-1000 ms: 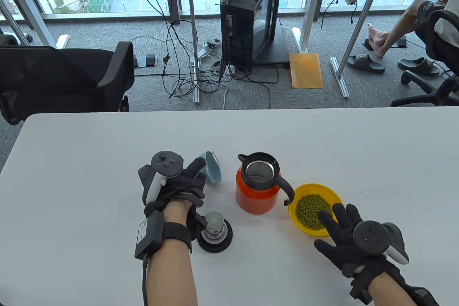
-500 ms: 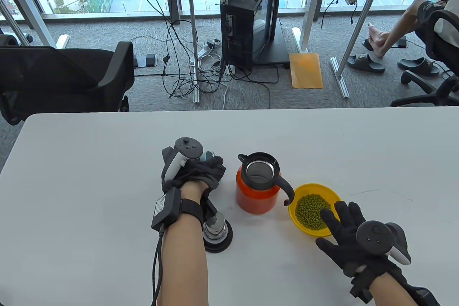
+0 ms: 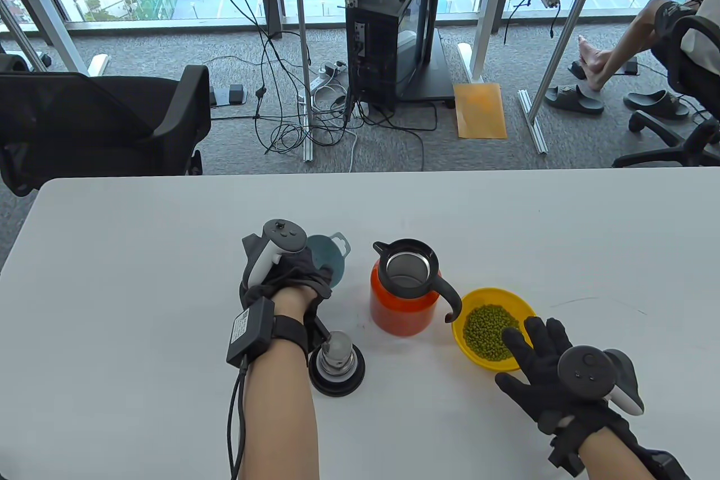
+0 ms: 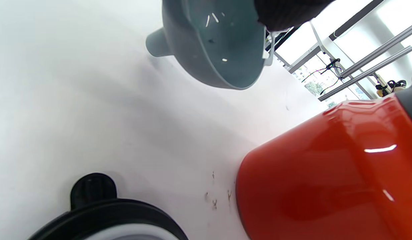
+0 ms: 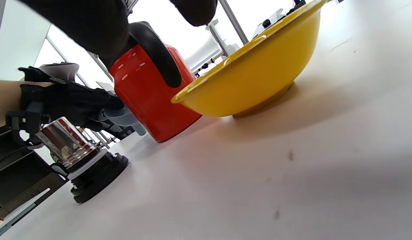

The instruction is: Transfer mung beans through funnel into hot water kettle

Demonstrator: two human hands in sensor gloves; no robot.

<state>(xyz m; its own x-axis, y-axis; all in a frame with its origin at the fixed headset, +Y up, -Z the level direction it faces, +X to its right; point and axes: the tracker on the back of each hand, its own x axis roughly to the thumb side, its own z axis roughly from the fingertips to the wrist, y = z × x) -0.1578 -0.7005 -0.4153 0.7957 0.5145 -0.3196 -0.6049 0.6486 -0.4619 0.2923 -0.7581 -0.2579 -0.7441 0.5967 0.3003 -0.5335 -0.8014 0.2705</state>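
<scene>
My left hand point(image 3: 292, 277) grips a blue-grey funnel point(image 3: 331, 256) and holds it lifted off the table, left of the kettle. In the left wrist view the funnel point(image 4: 219, 43) hangs tilted, spout to the left. The orange kettle point(image 3: 402, 300) stands open, its steel mouth up and its black handle toward the bowl; it also shows in the left wrist view point(image 4: 326, 173) and the right wrist view point(image 5: 152, 96). A yellow bowl point(image 3: 517, 308) holds green mung beans point(image 3: 489, 331). My right hand point(image 3: 534, 359) rests open on the bowl's near rim, fingers spread. The bowl point(image 5: 252, 73) fills the right wrist view.
The kettle's lid point(image 3: 336, 364), black with a steel stopper, stands upside down on the table by my left wrist; it also shows in the right wrist view point(image 5: 82, 160). The white table point(image 3: 140, 288) stretches wide to the left and far side.
My left hand reached to the funnel lying on its side, closed on it, then lifted and turned it so its mouth shows. My right hand has barely moved.
</scene>
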